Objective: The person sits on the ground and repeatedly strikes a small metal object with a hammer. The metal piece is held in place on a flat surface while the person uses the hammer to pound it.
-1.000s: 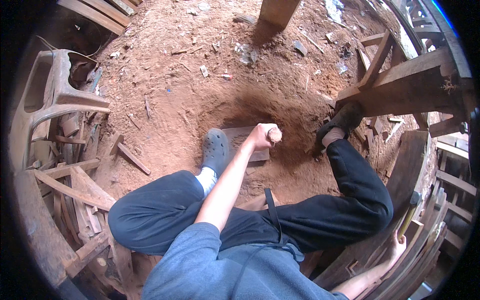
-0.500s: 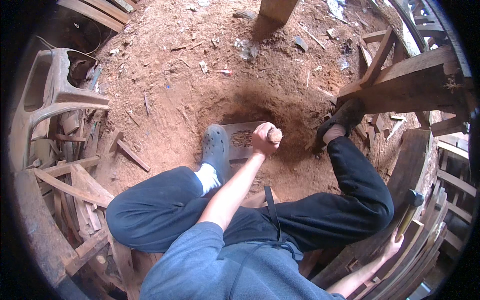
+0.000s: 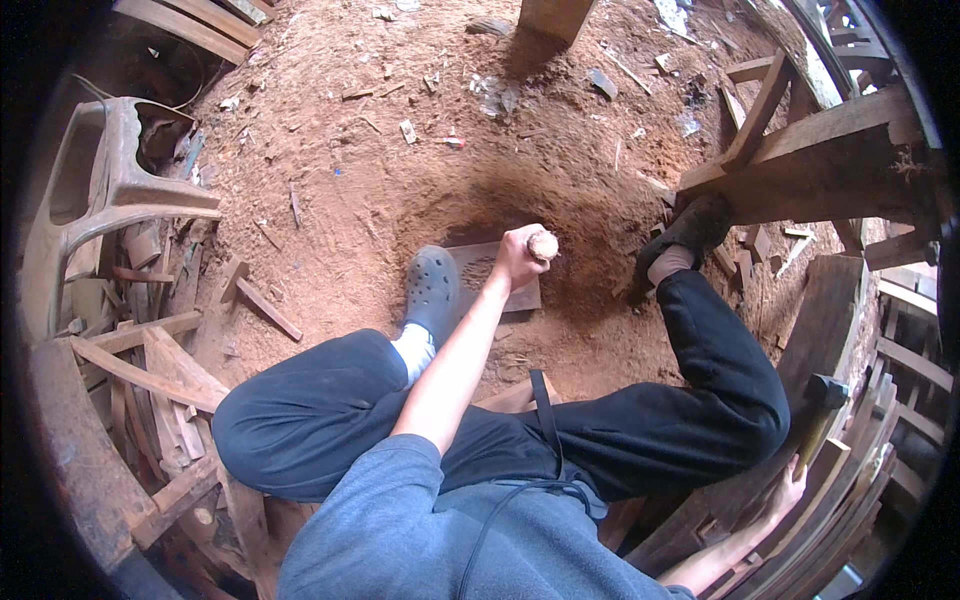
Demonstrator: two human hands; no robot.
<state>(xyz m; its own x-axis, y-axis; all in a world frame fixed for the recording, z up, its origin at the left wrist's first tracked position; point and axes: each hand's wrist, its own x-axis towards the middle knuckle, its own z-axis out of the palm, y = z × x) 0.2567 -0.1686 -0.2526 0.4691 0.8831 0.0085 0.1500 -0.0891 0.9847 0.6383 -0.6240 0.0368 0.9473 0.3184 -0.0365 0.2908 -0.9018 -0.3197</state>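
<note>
In the middle, my left hand point(image 3: 520, 258) is wrapped round the upright handle of a chisel point(image 3: 543, 246), whose round wooden top looks frayed. Hand and handle hide its blade. Below it a flat wooden board point(image 3: 525, 298) lies in a hollow of the sawdust, with a rough, dark carved-looking patch on its face. My left foot, in a grey clog point(image 3: 432, 290), stands against the board's left edge. Far to the lower right, my right hand point(image 3: 787, 492) is closed on the handle of a hammer point(image 3: 828, 392), its dark head up, beside my right knee and away from the board.
Sawdust and wood scraps cover the ground point(image 3: 330, 230). A worn plastic chair point(image 3: 140, 190) leans at the left above piled offcuts point(image 3: 170, 370). Heavy timber point(image 3: 800, 165) stands at the upper right by my right foot. A wooden post point(image 3: 556, 20) rises at the far side.
My left hand and the chisel have shifted slightly away from me, uncovering the board's near right corner. The hammer in my right hand has barely moved.
</note>
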